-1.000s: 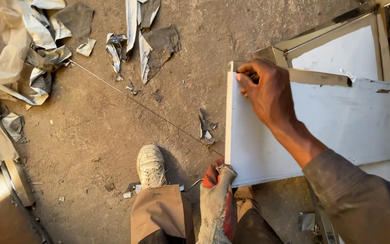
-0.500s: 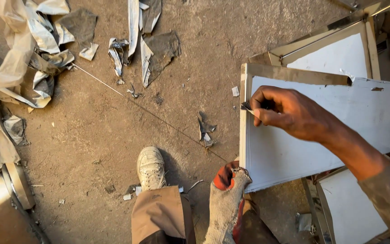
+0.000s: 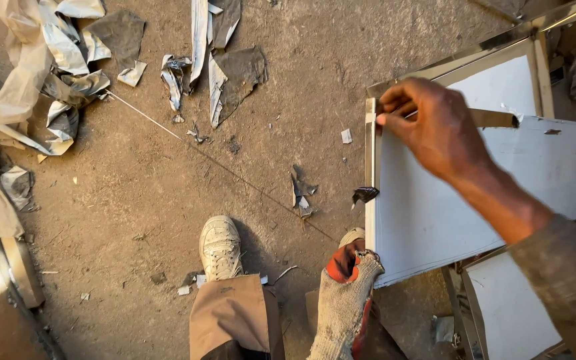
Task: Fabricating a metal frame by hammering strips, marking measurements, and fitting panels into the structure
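A white panel [image 3: 448, 220] with a metal-edged frame lies flat at about three o'clock in the view, over a stack of similar framed panels [image 3: 501, 87]. The bare right hand [image 3: 435, 127] pinches at the panel's upper left corner, fingers closed on its edge, while the left hand [image 3: 345, 300], in a worn knit glove, grips the lower left corner. On the dirt floor [image 3: 168, 200], a dusty shoe [image 3: 220, 245] sits at six o'clock and torn film scraps [image 3: 61, 73] lie toward ten and twelve o'clock.
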